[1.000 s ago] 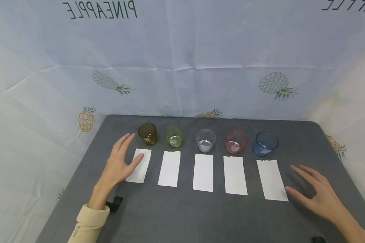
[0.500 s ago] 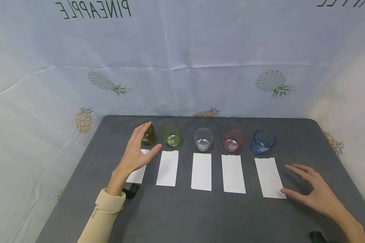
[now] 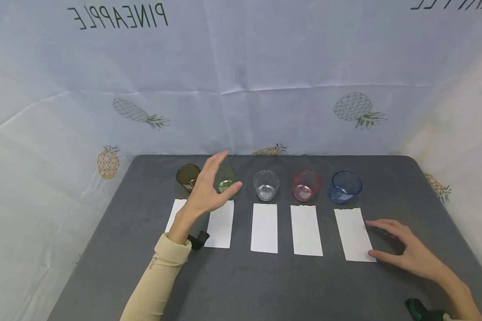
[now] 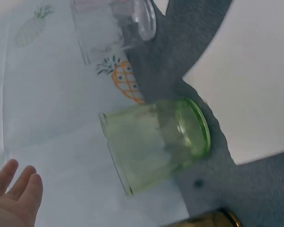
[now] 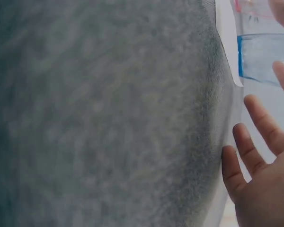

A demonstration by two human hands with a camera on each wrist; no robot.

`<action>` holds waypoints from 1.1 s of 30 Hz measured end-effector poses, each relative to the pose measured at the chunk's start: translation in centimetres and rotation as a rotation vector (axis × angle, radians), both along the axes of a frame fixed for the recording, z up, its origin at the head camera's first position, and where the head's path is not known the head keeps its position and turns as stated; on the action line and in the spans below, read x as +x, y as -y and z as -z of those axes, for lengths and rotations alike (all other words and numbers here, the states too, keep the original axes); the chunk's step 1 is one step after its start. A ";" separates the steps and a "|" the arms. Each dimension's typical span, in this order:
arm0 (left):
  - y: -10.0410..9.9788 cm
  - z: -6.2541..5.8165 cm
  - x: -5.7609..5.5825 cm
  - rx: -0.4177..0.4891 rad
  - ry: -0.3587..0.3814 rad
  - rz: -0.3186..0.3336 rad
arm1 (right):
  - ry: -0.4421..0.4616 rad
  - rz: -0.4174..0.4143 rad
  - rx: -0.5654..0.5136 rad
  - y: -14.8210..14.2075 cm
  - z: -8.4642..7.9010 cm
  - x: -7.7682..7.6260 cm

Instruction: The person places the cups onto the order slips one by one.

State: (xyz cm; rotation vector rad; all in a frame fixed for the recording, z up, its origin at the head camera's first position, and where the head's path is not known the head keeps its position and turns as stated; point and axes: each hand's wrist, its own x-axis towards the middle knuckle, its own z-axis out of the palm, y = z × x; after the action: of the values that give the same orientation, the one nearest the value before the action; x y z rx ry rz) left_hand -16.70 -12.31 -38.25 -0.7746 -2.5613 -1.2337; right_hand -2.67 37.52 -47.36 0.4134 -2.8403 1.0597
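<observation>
My left hand [image 3: 205, 191] hovers with spread fingers in front of the green glass [image 3: 225, 179], partly covering it, and holds nothing. In the left wrist view the green glass [image 4: 156, 144] stands apart from the fingertips [image 4: 32, 189]. The brown glass [image 3: 187, 176] is just left of that hand. My right hand [image 3: 409, 252] is by the right edge of the rightmost white paper slip [image 3: 353, 234], thumb and fingers apart, holding nothing. Behind that slip stands the blue glass [image 3: 345, 187]; the right wrist view shows it beyond the right hand [image 5: 265, 189].
A clear glass [image 3: 266, 185] and a pink glass [image 3: 306, 185] continue the row on the grey table [image 3: 241, 290]. White paper slips [image 3: 264, 228] lie in front of the glasses. A pineapple-print curtain [image 3: 241, 120] hangs behind and at the sides.
My left hand has moved right and farther forward, from beside the brown glass to in front of the green one. The right hand has shifted slightly left. The glasses stay in place.
</observation>
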 end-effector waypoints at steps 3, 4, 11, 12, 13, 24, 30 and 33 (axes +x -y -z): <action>-1.1 0.0 -0.1 -0.005 -0.003 0.016 | 0.024 -0.018 -0.011 -0.2 0.4 -0.3; -1.5 0.0 -0.2 -0.004 -0.001 0.023 | 0.028 -0.024 -0.015 -0.3 0.6 -0.4; -4.4 0.2 -0.6 -0.001 0.020 0.080 | 0.042 -0.004 0.000 -0.7 1.5 -0.5; -4.8 0.2 -0.6 -0.003 0.023 0.088 | 0.041 0.000 0.009 -0.7 1.6 -0.4; -5.2 0.2 -0.7 -0.006 0.028 0.095 | 0.033 -0.005 0.007 -0.7 1.6 -0.4; -9.2 0.5 -1.8 -0.046 0.054 0.200 | -0.022 -0.040 0.017 0.0 1.7 -0.7; -12.0 0.2 -2.4 -0.066 0.103 0.257 | -0.006 -0.026 0.022 -0.1 1.8 -0.6; -13.5 0.1 -2.7 -0.066 0.099 0.301 | -0.007 -0.024 0.023 0.0 1.8 -0.6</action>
State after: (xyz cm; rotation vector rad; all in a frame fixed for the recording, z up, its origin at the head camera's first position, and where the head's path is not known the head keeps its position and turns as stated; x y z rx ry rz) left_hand -19.39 1.24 -38.33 -1.1777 -2.6462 -1.3040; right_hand -3.27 37.51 -49.16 0.4538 -2.8510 1.0287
